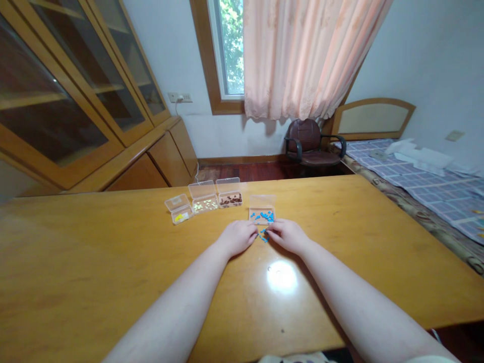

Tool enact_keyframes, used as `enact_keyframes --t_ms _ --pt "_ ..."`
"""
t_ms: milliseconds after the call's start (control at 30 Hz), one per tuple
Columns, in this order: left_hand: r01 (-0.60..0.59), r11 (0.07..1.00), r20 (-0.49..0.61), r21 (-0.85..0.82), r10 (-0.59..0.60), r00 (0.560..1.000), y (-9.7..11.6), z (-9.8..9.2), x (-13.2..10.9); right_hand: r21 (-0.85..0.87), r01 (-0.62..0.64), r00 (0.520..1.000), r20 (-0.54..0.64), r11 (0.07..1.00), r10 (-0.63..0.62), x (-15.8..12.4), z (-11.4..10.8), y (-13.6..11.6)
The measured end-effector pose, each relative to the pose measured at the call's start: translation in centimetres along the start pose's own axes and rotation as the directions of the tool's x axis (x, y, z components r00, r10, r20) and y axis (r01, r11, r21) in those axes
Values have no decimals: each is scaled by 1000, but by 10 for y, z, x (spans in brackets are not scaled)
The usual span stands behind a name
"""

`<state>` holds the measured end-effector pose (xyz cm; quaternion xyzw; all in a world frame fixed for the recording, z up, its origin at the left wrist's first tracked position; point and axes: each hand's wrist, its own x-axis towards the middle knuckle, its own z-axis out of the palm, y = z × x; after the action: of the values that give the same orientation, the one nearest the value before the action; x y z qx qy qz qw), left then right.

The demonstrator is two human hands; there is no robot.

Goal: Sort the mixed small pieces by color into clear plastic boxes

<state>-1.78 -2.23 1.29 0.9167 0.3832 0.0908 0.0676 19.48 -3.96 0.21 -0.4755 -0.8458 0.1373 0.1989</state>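
Observation:
A small group of tiny blue pieces [263,237] lies on the table between my two hands. My left hand [238,236] rests at its left side, fingers closed together, and whatever they pinch is too small to make out. From the right, my right hand [288,234] reaches in with thumb and fingertips pinched at a small blue piece beside the group. Just beyond my hands stands a clear plastic box [257,207] with its lid raised and more blue pieces [266,216] inside. Part of its front edge is hidden by my hands.
Three other clear lidded boxes stand open to the left, holding yellow pieces [180,217], pale pieces [205,204] and brown pieces [230,199]. The wooden table [113,272] has a bright reflection near me. Beyond it are an office chair [308,143], a bed [427,166] and a cabinet [151,161].

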Motion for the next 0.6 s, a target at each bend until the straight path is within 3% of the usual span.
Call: enact_keyframes --t_ms 267,600 --pt "22 999 -44 -28 -23 999 0 -3 -1 1 25 1000 -13 1000 -25 0 1 -2" --pt "84 994 35 -70 -82 996 -3 4 2 15 25 1000 -10 1000 -25 0 1 -4"
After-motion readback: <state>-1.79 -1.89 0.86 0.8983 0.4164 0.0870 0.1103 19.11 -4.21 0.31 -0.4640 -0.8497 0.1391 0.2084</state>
